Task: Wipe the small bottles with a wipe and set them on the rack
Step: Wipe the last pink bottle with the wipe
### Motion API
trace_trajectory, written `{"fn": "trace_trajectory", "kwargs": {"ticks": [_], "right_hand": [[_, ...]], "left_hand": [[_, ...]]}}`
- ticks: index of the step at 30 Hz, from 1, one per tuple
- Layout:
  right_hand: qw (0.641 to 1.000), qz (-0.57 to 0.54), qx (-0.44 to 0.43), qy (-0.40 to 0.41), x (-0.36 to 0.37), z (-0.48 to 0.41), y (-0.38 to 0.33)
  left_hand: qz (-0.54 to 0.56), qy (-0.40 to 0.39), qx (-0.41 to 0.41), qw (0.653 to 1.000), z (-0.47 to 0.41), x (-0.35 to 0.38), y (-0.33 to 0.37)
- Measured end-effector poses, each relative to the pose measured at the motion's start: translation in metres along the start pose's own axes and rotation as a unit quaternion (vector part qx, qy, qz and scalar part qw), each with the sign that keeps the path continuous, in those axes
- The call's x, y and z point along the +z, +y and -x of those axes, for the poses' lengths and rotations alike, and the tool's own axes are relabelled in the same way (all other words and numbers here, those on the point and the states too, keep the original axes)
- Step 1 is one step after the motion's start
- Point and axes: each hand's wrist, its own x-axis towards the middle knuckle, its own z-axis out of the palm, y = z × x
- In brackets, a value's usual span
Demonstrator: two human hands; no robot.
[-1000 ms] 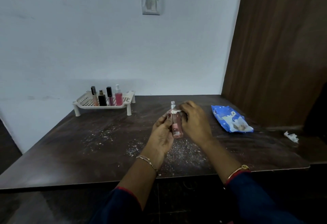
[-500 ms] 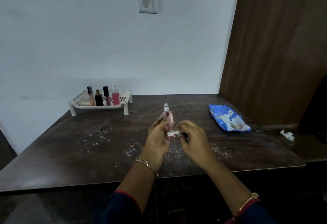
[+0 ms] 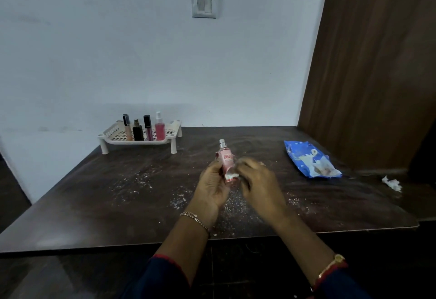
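Note:
My left hand [image 3: 212, 186] grips a small pink spray bottle [image 3: 226, 158] upright above the middle of the dark table [image 3: 94, 199], its silver top pointing up. My right hand [image 3: 258, 185] presses a small white wipe [image 3: 231, 176] against the bottle's lower end; this hand is blurred. A white perforated rack [image 3: 118, 137] stands at the back left by the wall. On it stand several small bottles in a row: a beige tube [image 3: 127, 127], a black bottle [image 3: 137, 130], a dark pink tube [image 3: 148, 127] and a pink spray bottle [image 3: 160, 127].
A blue pack of wipes [image 3: 309, 162] lies on the table's right side. A crumpled white wipe [image 3: 392, 183] sits further right near the brown wooden panel [image 3: 377, 74]. White crumbs speckle the table's middle. The white wall runs behind the rack.
My right hand slid the wipe from the bottle's neck down to its lower end. The bottle has turned so its label faces me.

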Motion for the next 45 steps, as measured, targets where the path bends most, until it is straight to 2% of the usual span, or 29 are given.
{"fn": "trace_trajectory", "kwargs": {"ticks": [5, 10, 14, 19, 25, 28, 36, 41, 45], "right_hand": [[1.0, 0.01, -0.024, -0.006, -0.003, 0.019, -0.002], [0.997, 0.001, 0.047, 0.062, 0.001, -0.018, 0.006], [0.993, 0.012, 0.072, 0.087, 0.004, -0.042, 0.007], [0.998, 0.008, 0.056, 0.033, 0.01, -0.021, -0.003], [0.999, -0.008, 0.032, 0.013, 0.012, 0.009, -0.008], [0.999, -0.007, 0.044, 0.023, 0.01, -0.004, -0.004], [0.995, -0.015, 0.083, 0.061, 0.01, -0.055, -0.003], [0.999, -0.014, 0.027, 0.034, 0.017, -0.024, -0.015], [0.999, -0.017, -0.004, 0.029, 0.02, -0.001, -0.008]], "left_hand": [[0.0, -0.012, 0.013, 1.0, -0.002, 0.002, -0.002], [-0.001, -0.033, -0.003, 0.999, 0.004, 0.009, -0.001], [-0.033, -0.05, -0.02, 0.998, 0.007, 0.01, 0.003], [-0.032, -0.023, -0.022, 0.999, 0.001, -0.003, 0.009], [-0.041, -0.002, 0.025, 0.999, -0.004, -0.003, 0.003], [-0.039, -0.026, 0.006, 0.999, -0.002, -0.004, 0.005], [-0.074, -0.059, 0.022, 0.995, 0.0, -0.005, 0.016], [0.026, 0.001, 0.039, 0.999, -0.008, -0.008, 0.017], [0.016, 0.034, 0.068, 0.997, -0.011, -0.009, 0.013]]}}
